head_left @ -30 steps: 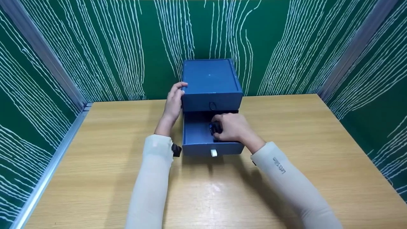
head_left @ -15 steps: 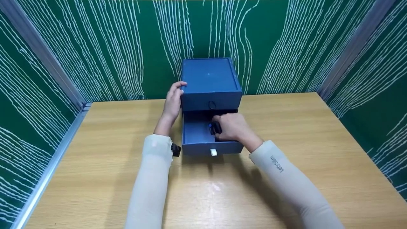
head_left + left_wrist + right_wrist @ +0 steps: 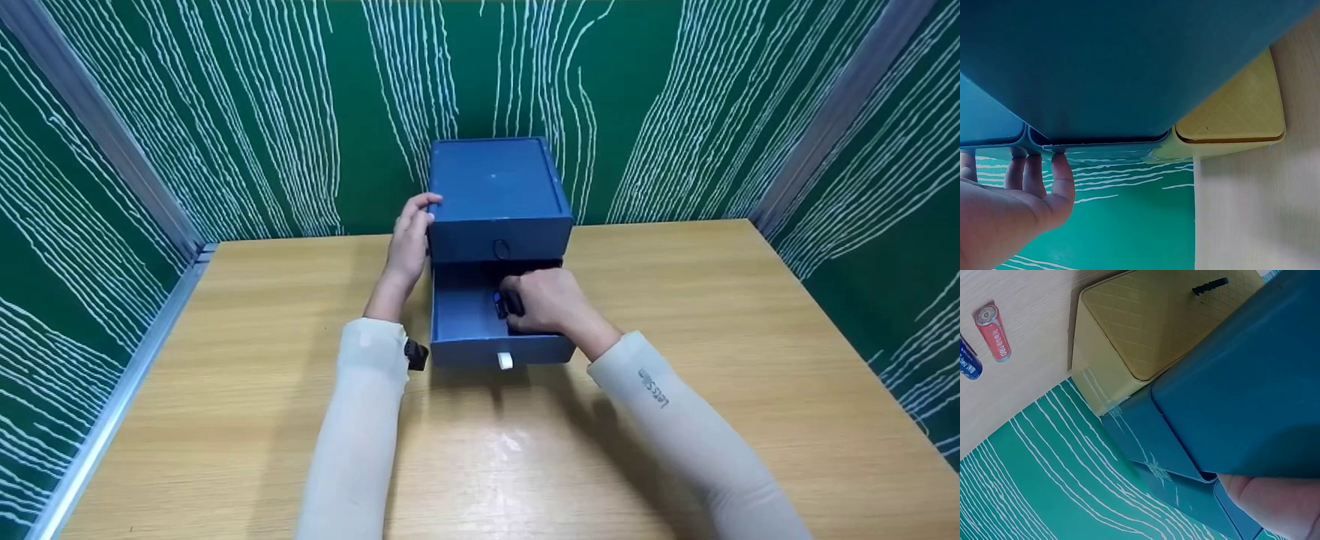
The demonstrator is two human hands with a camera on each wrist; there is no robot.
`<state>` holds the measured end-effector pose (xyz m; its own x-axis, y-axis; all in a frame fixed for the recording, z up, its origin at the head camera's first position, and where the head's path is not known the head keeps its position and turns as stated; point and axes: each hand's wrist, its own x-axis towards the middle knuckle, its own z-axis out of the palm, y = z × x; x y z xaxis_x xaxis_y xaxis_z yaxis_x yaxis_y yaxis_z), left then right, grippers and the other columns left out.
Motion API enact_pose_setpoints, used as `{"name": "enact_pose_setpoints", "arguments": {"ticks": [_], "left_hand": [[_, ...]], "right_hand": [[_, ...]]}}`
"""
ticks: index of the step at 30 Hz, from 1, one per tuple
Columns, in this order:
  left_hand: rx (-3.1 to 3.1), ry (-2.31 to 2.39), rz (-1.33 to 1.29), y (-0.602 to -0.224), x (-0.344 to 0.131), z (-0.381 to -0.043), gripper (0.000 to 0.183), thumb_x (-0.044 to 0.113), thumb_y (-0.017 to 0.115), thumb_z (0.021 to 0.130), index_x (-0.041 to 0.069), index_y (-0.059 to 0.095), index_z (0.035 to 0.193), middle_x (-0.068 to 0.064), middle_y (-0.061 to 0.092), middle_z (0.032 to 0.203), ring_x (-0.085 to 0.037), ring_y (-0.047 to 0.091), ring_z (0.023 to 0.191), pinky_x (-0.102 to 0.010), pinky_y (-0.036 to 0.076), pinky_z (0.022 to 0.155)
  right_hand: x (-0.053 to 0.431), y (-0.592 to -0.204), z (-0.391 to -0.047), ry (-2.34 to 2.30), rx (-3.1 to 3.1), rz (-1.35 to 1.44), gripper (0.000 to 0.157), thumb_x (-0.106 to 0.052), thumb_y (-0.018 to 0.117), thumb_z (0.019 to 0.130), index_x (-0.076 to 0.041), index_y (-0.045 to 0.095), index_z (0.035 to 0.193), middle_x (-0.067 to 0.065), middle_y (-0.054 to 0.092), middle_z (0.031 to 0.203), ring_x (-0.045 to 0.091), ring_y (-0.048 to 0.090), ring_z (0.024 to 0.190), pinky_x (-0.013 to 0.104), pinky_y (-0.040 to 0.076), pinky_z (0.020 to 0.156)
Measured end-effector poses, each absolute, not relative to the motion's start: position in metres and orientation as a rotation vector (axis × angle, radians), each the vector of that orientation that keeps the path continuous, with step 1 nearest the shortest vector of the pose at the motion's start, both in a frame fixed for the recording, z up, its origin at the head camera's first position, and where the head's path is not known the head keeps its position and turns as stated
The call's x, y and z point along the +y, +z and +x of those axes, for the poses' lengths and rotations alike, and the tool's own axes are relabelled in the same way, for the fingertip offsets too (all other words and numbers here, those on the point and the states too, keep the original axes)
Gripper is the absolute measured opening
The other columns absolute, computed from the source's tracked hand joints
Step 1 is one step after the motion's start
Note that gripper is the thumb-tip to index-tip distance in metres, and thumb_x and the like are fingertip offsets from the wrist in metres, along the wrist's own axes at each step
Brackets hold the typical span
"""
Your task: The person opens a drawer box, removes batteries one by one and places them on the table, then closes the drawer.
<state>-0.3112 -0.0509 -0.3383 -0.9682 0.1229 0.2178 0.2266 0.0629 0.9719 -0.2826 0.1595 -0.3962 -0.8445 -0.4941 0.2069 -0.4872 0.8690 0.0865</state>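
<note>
A blue drawer unit (image 3: 491, 176) stands at the back of the table, its top drawer closed. Below it, a blue drawer (image 3: 461, 352) with a white tab is pulled out. My left hand (image 3: 407, 247) rests against the unit's left side, fingertips at the upper edge; the left wrist view shows those fingers touching the side. My right hand (image 3: 546, 300) is inside the pulled-out drawer, fingers curled around a small black object with a blue part (image 3: 510, 303). Its kind is hidden by the hand. In the right wrist view only part of that hand shows, beside the drawer wall.
A yellow lower drawer (image 3: 1151, 326) with a black loop handle (image 3: 1210, 286) sits beneath the blue one. A red battery (image 3: 994, 333) and a blue battery (image 3: 968, 360) lie on the table beside the unit. A green wall (image 3: 360, 135) with white lines stands behind.
The right hand's fingers have curled in a little more around the black and blue object inside the drawer. The left hand and the drawers have stayed in place.
</note>
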Motion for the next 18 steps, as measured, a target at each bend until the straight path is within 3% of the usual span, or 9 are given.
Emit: {"name": "enact_pose_setpoints", "arguments": {"ticks": [6,13,18], "left_hand": [[-2.231,-2.04,-0.366,-0.3383,-0.0507,-0.3109,0.034,0.015,0.027,0.09,0.012,0.045,0.118,-0.003,0.035,0.13,-0.019,0.028,0.115,-0.037,0.026,0.093],[-2.231,-2.021,-0.376,-0.3381,-0.0509,-0.3106,0.034,0.015,0.027,0.09,0.011,0.045,0.119,-0.003,0.035,0.131,-0.017,0.027,0.117,-0.037,0.023,0.096],[-2.185,-2.055,-0.382,-0.3463,-0.0509,-0.3201,0.034,0.013,0.027,0.09,0.011,0.047,0.117,-0.001,0.041,0.111,-0.014,0.034,0.093,-0.029,0.029,0.081]], "right_hand": [[0.1603,-0.3965,-0.2826,-0.041,-2.82,0.758,0.033,-0.041,0.062,0.061,-0.025,0.062,0.09,-0.002,0.058,0.063,0.021,0.054,0.062,0.038,0.036,0.045],[0.1607,-0.3973,-0.2821,-0.021,-2.781,0.775,0.035,-0.04,0.063,0.062,-0.022,0.063,0.092,0.002,0.062,0.076,0.024,0.056,0.073,0.04,0.042,0.059],[0.1616,-0.3982,-0.2811,0.039,-2.737,0.779,0.036,-0.037,0.064,0.06,-0.02,0.063,0.092,0.004,0.059,0.079,0.027,0.054,0.075,0.041,0.042,0.06]]}}
